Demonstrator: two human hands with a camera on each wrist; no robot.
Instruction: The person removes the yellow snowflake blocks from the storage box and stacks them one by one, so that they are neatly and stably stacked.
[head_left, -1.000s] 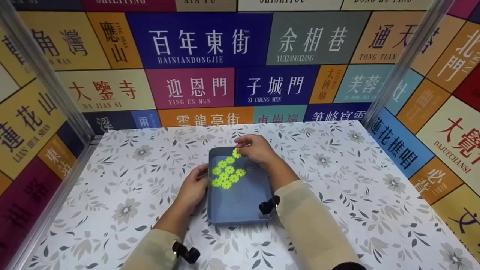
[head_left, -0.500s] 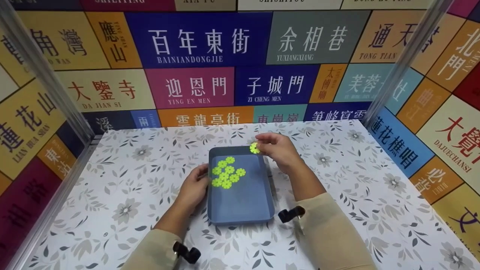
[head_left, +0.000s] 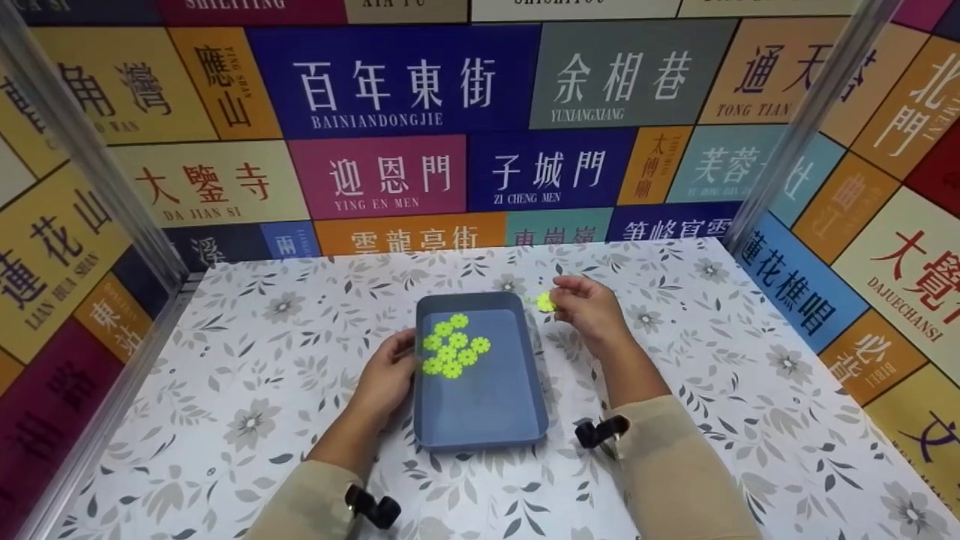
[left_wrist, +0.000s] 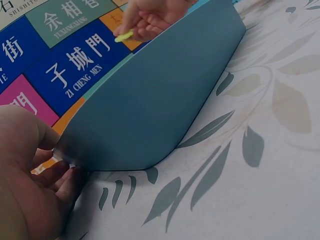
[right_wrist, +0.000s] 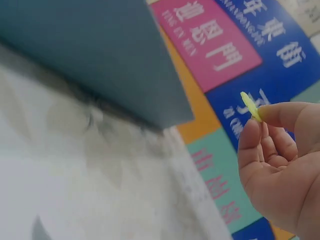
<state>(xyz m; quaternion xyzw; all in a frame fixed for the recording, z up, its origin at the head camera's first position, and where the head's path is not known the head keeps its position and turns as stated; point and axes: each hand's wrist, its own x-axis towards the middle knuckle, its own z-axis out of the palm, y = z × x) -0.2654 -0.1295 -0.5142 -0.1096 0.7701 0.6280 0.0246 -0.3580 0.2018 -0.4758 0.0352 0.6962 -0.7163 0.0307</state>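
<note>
A blue-grey rectangular tray (head_left: pixel 480 409) stands on the table, with several yellow-green flower-shaped discs (head_left: pixel 457 340) grouped toward its far left part. At the tray's left side my left hand (head_left: pixel 388 375) holds the wall; in the left wrist view its bent fingers (left_wrist: pixel 52 177) meet the outer wall near a corner. My right hand (head_left: pixel 594 309) is out past the tray's right rim and pinches one more flower-shaped disc (head_left: pixel 546 302) between thumb and forefinger. That disc (right_wrist: pixel 250 106) shows edge-on in the right wrist view, raised above the table.
White cloth with a grey leaf and flower print covers the table (head_left: pixel 247 360). Colourful panels with large lettering (head_left: pixel 397 79) close off the back and both sides. Metal posts (head_left: pixel 810 120) stand at the back corners. Each sleeve (head_left: pixel 690 465) carries a small black device (head_left: pixel 600 433).
My right hand has carried the pinched disc from above the tray's far end rightward, past the right rim. The left hand and tray stay in place.
</note>
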